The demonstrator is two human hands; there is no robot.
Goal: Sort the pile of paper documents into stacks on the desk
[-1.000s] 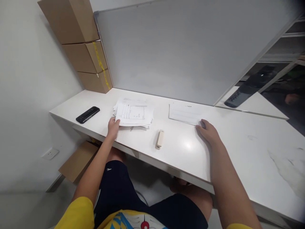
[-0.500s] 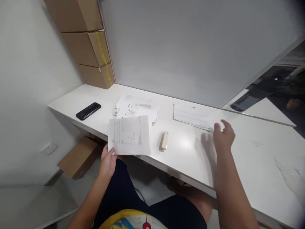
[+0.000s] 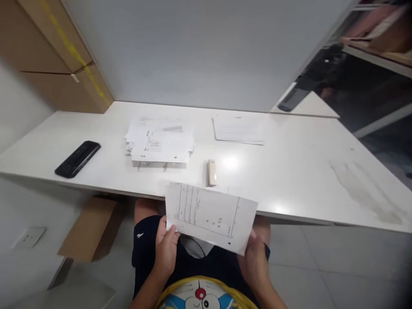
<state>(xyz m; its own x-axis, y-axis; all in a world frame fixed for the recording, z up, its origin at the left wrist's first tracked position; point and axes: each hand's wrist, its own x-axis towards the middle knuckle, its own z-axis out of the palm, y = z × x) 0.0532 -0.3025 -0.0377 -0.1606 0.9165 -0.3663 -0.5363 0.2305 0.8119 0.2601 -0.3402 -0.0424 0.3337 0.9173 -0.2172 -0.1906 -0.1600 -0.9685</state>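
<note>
Printed paper sheets [image 3: 209, 216] are held tilted over my lap, just in front of the table edge. My left hand [image 3: 167, 240] pinches their lower left corner, thumb on top. At the lower right corner my right hand [image 3: 254, 253] is closed on the paper, its fingers partly hidden and blurred. Just beyond the sheets lies a small cream stapler [image 3: 211, 173]. Behind it to the left is an uneven pile of printed papers [image 3: 161, 143]. A neater, thin stack of papers [image 3: 238, 129] rests at the back right.
A black phone [image 3: 78, 159] lies on the left of the white table [image 3: 289, 171]. Cardboard boxes [image 3: 64, 90] are stacked at the back left, and another cardboard box [image 3: 88, 229] is below the table. A grey panel [image 3: 180, 51] borders the table's back.
My right hand has come from beside the right paper stack to the held sheets and grips their right side. The sheets have moved right and nearer to me. The view has shifted.
</note>
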